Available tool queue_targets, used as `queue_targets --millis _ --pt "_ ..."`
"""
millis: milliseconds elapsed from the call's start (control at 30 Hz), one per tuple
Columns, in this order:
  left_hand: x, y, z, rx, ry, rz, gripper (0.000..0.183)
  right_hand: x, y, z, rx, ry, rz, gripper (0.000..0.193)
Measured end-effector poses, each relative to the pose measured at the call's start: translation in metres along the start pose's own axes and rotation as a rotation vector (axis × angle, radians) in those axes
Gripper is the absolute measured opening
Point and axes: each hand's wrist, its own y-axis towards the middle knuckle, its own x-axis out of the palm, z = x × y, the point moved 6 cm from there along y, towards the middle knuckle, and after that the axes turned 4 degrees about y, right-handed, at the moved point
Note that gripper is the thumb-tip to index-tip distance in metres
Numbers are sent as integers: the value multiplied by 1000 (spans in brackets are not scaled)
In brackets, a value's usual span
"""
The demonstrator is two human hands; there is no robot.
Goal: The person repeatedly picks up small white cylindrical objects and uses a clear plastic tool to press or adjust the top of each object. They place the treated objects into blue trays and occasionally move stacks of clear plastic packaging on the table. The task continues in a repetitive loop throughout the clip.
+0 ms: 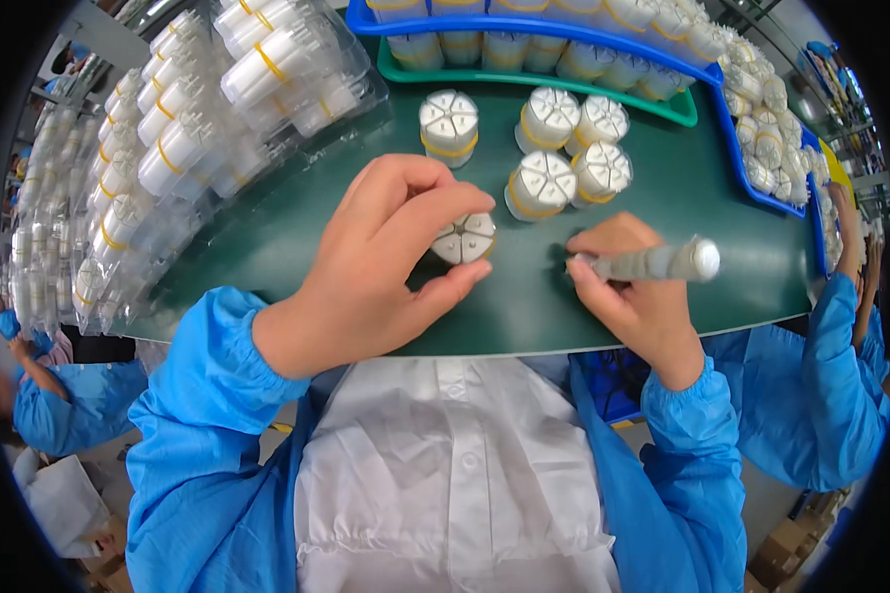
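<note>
My left hand (366,262) is closed round a short white cylinder (463,240) standing on the green table. Its top is split into wedge-shaped segments with small marks, and thumb and forefinger press its sides. To the right, my right hand (631,287) grips a slim pen-like tool (653,263) with a greyish barrel and a rounded white end. Motion blurs it, and its exact kind cannot be told. The tool's tip is apart from the cylinder. Beyond my hands stand several similar cylinders (541,184) with yellow rubber bands, and one more (449,127) sits to their left.
At the back, a blue tray (564,32) and a green tray (524,76) hold banded cylinders. A blue bin (761,195) at the right is piled with white parts. Clear plastic trays (257,163) of banded cylinders stack up at the left. Blue-sleeved people (801,385) sit on both sides.
</note>
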Motion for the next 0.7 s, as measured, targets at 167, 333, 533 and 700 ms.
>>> queue_targets --millis 167,333,533,700 --pt "8 -14 8 -202 -81 -14 52 1 -5 -1 140 53 98 8" --pt "26 -17 22 -131 -178 -77 54 -15 -1 -32 9 286 250 4" --pt "29 -22 27 -127 -163 -38 53 0 1 -51 -139 156 277 11" --pt "31 -24 28 -73 -140 -8 56 7 5 -53 -109 172 318 12"
